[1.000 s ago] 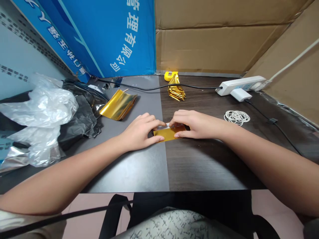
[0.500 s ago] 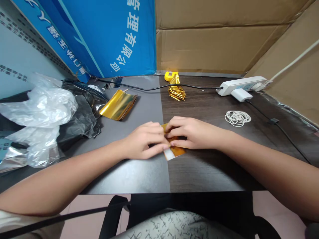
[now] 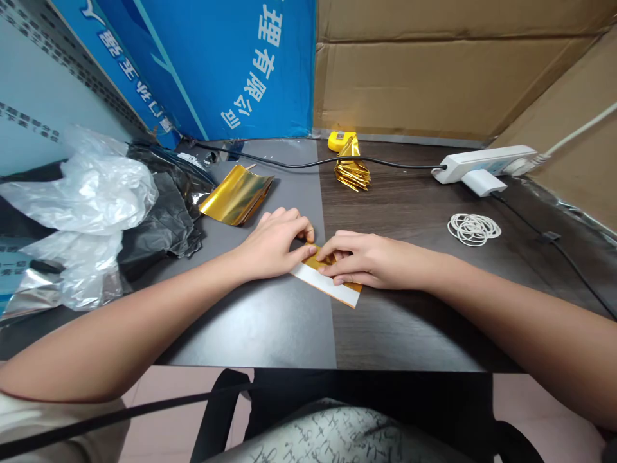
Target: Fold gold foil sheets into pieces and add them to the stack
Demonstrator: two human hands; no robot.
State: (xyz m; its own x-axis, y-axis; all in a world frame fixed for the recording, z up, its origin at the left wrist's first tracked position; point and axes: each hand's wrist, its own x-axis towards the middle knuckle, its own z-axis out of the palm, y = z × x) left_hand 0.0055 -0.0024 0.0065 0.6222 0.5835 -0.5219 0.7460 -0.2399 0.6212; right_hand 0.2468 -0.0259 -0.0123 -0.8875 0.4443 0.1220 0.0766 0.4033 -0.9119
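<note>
A gold foil paper [image 3: 328, 287] with a folded white strip along its near edge lies slanted on the desk between my hands. At its far left end, my left hand [image 3: 276, 245] pinches it between thumb and index finger. My right hand [image 3: 373, 260] has its fingers bunched together on the gold part, pressing and gripping it beside the white strip. Part of the paper is hidden under my fingers. Beyond my left hand sits a curled stack of gold foil sheets [image 3: 236, 194]. Several folded gold foil pieces [image 3: 353, 170] are bundled farther back.
A yellow tape measure [image 3: 339, 140] touches the folded pieces. A black cable [image 3: 299, 166] crosses the back to a white power strip [image 3: 482, 161]. White looped bands [image 3: 475, 229] lie at right. Clear and black plastic bags [image 3: 106, 199] crowd the left. Cardboard panels [image 3: 409, 83] border the desk.
My left hand has shifted up and left along the paper, uncovering more of the white strip, which is now longer and more sideways. My right hand stays on the paper.
</note>
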